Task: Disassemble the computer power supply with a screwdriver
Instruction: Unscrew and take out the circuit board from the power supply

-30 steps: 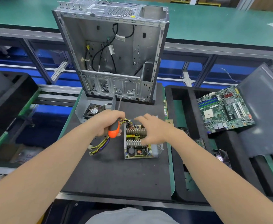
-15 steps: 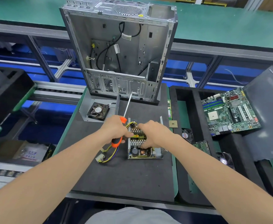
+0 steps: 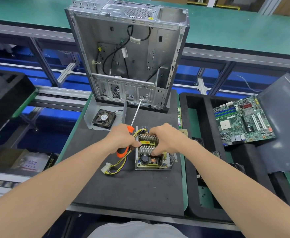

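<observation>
The opened power supply (image 3: 151, 160) lies on the black mat, its circuit board, heatsinks and capacitor exposed in a shallow metal tray. My right hand (image 3: 166, 141) grips the board from above, fingers curled over the heatsinks. My left hand (image 3: 123, 140) holds an orange-and-black screwdriver (image 3: 123, 151) at the supply's left edge, its shaft pointing up and away toward the case. A bundle of yellow and black wires with a white connector (image 3: 106, 168) trails off to the left.
An empty metal computer case (image 3: 128, 54) stands upright behind. The power supply's removed cover with a fan (image 3: 104, 118) lies at the left. A motherboard (image 3: 244, 121) rests on a black foam tray (image 3: 197, 194) at the right. A memory stick (image 3: 179, 117) lies at the mat's edge.
My right hand came down from hovering with spread fingers and closed on the board. My left hand, with the screwdriver, shifted against the supply's left side.
</observation>
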### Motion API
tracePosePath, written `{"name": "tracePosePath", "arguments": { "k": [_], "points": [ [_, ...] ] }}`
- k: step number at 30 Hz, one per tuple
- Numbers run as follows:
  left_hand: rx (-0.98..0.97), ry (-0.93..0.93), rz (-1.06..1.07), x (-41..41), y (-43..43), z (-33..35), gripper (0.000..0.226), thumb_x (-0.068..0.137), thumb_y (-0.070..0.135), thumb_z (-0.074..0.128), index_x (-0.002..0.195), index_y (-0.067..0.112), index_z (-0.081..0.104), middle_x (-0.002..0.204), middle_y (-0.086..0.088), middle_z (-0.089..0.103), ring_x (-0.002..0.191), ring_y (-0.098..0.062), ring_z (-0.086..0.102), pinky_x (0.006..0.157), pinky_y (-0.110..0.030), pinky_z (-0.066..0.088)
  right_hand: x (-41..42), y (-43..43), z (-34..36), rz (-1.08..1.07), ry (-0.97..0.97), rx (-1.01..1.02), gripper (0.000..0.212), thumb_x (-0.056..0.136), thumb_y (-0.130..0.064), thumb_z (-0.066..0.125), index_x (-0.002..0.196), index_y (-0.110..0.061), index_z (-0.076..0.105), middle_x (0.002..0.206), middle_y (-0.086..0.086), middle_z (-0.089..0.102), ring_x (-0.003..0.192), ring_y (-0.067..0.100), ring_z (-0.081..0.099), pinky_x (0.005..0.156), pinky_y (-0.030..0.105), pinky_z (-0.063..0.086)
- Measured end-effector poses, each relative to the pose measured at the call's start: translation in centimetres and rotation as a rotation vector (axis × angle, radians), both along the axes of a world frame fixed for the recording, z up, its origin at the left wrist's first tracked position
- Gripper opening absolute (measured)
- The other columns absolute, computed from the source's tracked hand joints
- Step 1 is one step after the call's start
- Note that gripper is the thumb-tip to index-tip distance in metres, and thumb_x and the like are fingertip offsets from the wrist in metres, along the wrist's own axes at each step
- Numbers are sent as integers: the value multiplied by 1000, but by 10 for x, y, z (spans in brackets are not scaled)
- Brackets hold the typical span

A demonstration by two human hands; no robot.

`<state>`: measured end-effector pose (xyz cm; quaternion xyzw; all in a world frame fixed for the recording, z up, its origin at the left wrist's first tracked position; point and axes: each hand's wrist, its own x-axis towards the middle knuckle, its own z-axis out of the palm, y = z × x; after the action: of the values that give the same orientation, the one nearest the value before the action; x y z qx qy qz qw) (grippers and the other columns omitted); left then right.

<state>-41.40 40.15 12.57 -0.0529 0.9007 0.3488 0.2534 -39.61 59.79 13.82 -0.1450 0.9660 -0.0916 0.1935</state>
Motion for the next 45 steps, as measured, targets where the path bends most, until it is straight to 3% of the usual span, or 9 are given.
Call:
{"name": "tracePosePath", "arguments": {
  "k": [5,7,11,15,21,28,36,42,45],
  "points": [
    [160,-102,-45,1,-10,-4,42,76,30,92,92,11,57,86,-20,74,78,-29,70,81,-41,60,4,0,7,-2,15,-15,82,70,-44,89,142,-20,58,88,-9,52,83,21,57,60,32,52],
    [289,-209,-76,2,-16,-1,41,78,30,90,95,9,59,85,-19,75,75,-25,71,68,-34,61,6,0,11,-1,17,-19,82,70,-43,90,142,-21,58,89,-8,52,82,20,58,54,28,46],
    [466,-354,-138,1,-25,8,49,76,46,79,92,5,58,94,-19,68,85,-28,71,82,-39,59,11,1,17,-4,25,-20,81,68,-41,91,140,-21,59,98,-3,64,85,21,61,70,39,60],
    [512,-415,-119,2,-29,8,65,90,58,66,115,-2,60,105,-17,67,96,-33,74,83,-43,62,19,1,19,-6,28,-30,81,67,-44,91,137,-20,60,102,-2,67,85,21,63,72,39,61],
    [556,-418,-131,9,-36,6,63,77,70,63,99,10,65,101,-13,69,92,-33,75,75,-41,62,31,-4,21,4,26,-12,82,65,-46,91,137,-20,60,114,2,70,94,25,66,78,44,63],
    [521,-406,-115,18,-37,3,54,91,56,67,113,7,66,121,-21,69,107,-42,72,93,-59,57,50,-13,26,6,19,30,74,65,-42,90,129,-19,62,88,-3,61,82,25,65,69,42,62],
    [495,-438,-141,25,-44,0,21,102,27,58,99,8,66,88,-14,72,86,-37,75,62,-39,60,77,-20,33,-59,9,19,75,67,-43,89,132,-18,61,83,-8,53,84,22,60,69,39,59],
    [463,-452,-159,40,-53,4,22,101,19,57,108,4,71,95,-17,76,82,-31,74,60,-35,59,101,-34,36,-126,-9,-12,76,70,-39,90,135,-17,58,74,-16,45,80,20,59,52,26,40],
    [460,-465,-163,51,-60,3,24,103,20,55,109,3,71,104,-20,76,81,-31,74,57,-32,58,112,-41,32,-159,-27,3,76,70,-39,90,136,-17,57,78,-11,49,79,21,60,56,31,46]
  ]
}}
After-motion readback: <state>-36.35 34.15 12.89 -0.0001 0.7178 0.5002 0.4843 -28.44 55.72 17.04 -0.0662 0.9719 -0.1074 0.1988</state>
